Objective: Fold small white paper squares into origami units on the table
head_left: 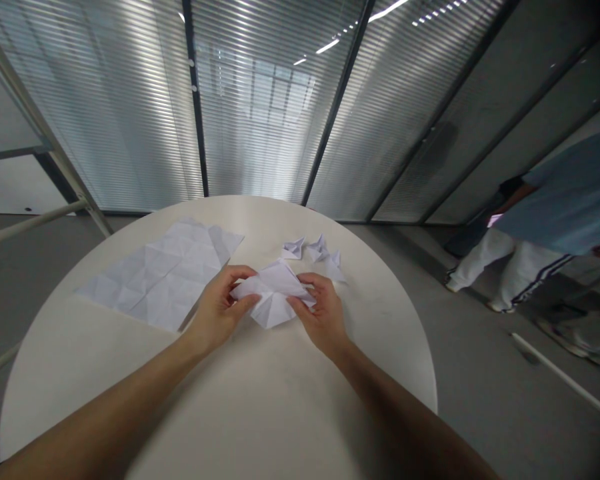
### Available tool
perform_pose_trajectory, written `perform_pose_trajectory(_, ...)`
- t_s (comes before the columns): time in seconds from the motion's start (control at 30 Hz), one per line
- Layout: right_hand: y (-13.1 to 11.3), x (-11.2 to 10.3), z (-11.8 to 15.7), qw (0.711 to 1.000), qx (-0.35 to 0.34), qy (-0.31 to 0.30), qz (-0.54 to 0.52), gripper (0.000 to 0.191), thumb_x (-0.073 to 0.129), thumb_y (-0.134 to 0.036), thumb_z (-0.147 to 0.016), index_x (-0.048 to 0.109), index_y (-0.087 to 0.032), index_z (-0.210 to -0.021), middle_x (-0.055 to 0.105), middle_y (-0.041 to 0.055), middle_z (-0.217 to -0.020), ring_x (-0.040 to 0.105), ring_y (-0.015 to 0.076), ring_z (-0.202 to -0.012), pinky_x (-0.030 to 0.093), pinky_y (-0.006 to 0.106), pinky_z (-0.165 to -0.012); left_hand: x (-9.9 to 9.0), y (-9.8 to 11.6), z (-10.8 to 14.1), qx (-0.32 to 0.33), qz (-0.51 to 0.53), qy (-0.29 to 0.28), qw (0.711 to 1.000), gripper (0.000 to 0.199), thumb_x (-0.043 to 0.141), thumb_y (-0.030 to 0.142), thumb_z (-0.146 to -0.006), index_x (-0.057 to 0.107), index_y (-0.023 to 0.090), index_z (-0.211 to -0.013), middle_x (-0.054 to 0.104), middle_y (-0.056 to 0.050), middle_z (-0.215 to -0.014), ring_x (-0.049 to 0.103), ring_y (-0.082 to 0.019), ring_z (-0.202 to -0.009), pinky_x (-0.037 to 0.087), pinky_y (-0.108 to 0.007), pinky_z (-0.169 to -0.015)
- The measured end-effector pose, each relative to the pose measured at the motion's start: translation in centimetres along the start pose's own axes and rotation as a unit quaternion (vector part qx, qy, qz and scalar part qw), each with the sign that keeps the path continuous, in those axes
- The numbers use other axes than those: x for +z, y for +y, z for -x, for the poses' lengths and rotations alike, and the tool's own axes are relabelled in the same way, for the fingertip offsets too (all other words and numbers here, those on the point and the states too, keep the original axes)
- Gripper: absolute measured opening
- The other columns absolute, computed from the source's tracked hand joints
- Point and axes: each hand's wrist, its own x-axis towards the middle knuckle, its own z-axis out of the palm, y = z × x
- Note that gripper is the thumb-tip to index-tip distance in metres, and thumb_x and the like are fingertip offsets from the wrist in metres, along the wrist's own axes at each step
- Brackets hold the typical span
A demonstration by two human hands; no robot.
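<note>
A folded piece of white paper [274, 297] is held between my two hands above the round white table [260, 407]. My left hand [223, 307] pinches its left corner, thumb on the near face and fingers behind. On the right corner, my right hand [325, 312] grips in the same way. Creases fan out from the paper's middle. Left of my hands lies a large creased white sheet [165, 273], its right edge partly raised. Several small folded paper pieces [317, 249] rest just beyond my right hand.
Behind the table stands a glass partition with blinds [260, 100]. A metal frame [75, 180] is at the left. On the right, a person in a blue top [570, 193] and white trousers stands on the grey floor, near a white bar [560, 373].
</note>
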Motion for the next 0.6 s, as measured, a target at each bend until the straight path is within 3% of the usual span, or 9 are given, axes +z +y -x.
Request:
perform_pose_trajectory(0.1, -0.4, -0.2, -0.4, 0.998, -0.064, 0.002, 0.022, 0.029, 0.062, -0.016, -0.08, 0.055, -0.026, -0.106, 0.061, 0.0036, -0.104, 0.062, 0.0166, -0.092, 0.052, 0.032, -0.079, 0.1, 0.3, -0.1, 0.024, 0.01, 0.004, 1.0, 0.028, 0.065, 0.019, -0.079, 0.051, 0.022, -0.103, 0.056, -0.002, -0.102, 0.059, -0.014, -0.087, 0.047, -0.022, -0.065)
perform_pose_trajectory(0.23, -0.8, -0.6, -0.9, 0.985, -0.146, -0.03, 0.084, 0.022, 0.058, -0.009, -0.08, 0.06, -0.025, -0.096, 0.062, 0.0045, -0.101, 0.059, 0.0179, -0.096, 0.05, 0.034, -0.082, 0.0, 0.6, 0.0, 0.026, -0.007, -0.011, 1.0, 0.027, 0.061, 0.017, -0.081, 0.051, 0.023, -0.105, 0.057, -0.003, -0.108, 0.059, -0.012, -0.082, 0.046, -0.023, -0.066)
perform_pose_trajectory(0.47, -1.2, -0.6, -0.6, 0.963, -0.215, 0.094, 0.136, 0.032, 0.067, -0.012, -0.075, 0.052, -0.024, -0.101, 0.057, 0.006, -0.105, 0.057, 0.0205, -0.098, 0.049, 0.04, -0.084, -0.1, 0.6, 0.1, 0.026, -0.017, -0.003, 1.0, 0.026, 0.062, 0.018, -0.081, 0.051, 0.022, -0.104, 0.059, -0.003, -0.106, 0.059, -0.014, -0.09, 0.047, -0.025, -0.073)
perform_pose_trajectory(0.6, -1.4, -0.5, -0.4, 0.955, -0.24, 0.08, 0.155, 0.025, 0.063, -0.008, -0.077, 0.055, -0.025, -0.095, 0.057, 0.0044, -0.102, 0.057, 0.0187, -0.094, 0.05, 0.036, -0.079, 0.0, 0.6, 0.1, 0.011, 0.001, -0.015, 1.0, 0.026, 0.062, 0.02, -0.081, 0.049, 0.022, -0.104, 0.06, -0.003, -0.101, 0.059, -0.012, -0.079, 0.045, -0.022, -0.062)
